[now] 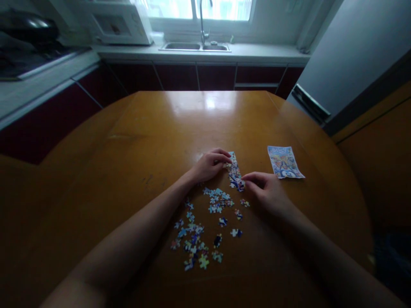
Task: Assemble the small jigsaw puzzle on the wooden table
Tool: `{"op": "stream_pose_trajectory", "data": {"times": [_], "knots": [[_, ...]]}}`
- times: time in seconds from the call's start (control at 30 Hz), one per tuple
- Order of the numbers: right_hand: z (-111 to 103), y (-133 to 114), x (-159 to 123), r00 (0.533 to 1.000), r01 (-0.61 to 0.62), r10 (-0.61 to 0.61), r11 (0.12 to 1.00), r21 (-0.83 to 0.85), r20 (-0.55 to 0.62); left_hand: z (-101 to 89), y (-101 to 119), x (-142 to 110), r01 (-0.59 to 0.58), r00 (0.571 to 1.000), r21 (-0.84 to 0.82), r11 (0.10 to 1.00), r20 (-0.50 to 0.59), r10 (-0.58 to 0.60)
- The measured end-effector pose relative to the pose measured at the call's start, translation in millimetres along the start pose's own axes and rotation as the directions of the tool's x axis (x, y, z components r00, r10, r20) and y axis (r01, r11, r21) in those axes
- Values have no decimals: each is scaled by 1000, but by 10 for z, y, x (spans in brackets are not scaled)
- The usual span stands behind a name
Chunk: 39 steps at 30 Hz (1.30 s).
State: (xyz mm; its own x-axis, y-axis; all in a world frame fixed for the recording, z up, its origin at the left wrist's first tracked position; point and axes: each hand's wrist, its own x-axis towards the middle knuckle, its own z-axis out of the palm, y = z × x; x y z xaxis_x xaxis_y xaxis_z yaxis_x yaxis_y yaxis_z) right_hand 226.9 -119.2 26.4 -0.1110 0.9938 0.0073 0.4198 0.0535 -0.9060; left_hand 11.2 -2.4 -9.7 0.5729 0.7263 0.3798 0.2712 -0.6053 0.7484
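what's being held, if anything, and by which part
The right hand touches the near end of the joined puzzle; whether it pinches anything there cannot be told. The left hand rests fingers on its far end.

A wide, rounded, glossy orange-brown wooden surface (128, 132) fills the middle of a kitchen. Beyond it, a pale countertop (260, 50) runs along the far wall (276, 25) above dark red cabinets (175, 77). A bright window (224, 9) sends in cool daylight, leaving a whitish glare on the surface's far end. Beneath the window sit a double-basin steel sink (183, 46) and a tall, curved metal faucet (201, 25). To the left stand a boxy white appliance (141, 25) and a dark stovetop (41, 66) bearing a rounded black vessel (32, 26). A tall silver-grey refrigerator (356, 55) and an orange-brown panel (382, 158) line the right; the near corners are dim.
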Motion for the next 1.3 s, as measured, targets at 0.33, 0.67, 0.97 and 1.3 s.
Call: {"op": "stream_pose_trajectory", "data": {"times": [0.33, 0.67, 0.97, 1.3], "knots": [[462, -165, -385, 929, 279, -265, 960, -19, 260, 17, 5, 6, -12, 1000, -8, 1000, -17, 11], [720, -65, -499, 833, 516, -445, 839, -172, 328, 65, -83, 11, -48, 999, -24, 999, -24, 48], [871, -280, -693, 807, 551, -441, 801, -234, 392, 56, -74, 19, -59, 998, -26, 998, -25, 59], [1117, -387, -882, 832, 524, -309, 712, -468, 460, 53, -25, 29, -36, 999, -31, 999, -21, 35]]}}
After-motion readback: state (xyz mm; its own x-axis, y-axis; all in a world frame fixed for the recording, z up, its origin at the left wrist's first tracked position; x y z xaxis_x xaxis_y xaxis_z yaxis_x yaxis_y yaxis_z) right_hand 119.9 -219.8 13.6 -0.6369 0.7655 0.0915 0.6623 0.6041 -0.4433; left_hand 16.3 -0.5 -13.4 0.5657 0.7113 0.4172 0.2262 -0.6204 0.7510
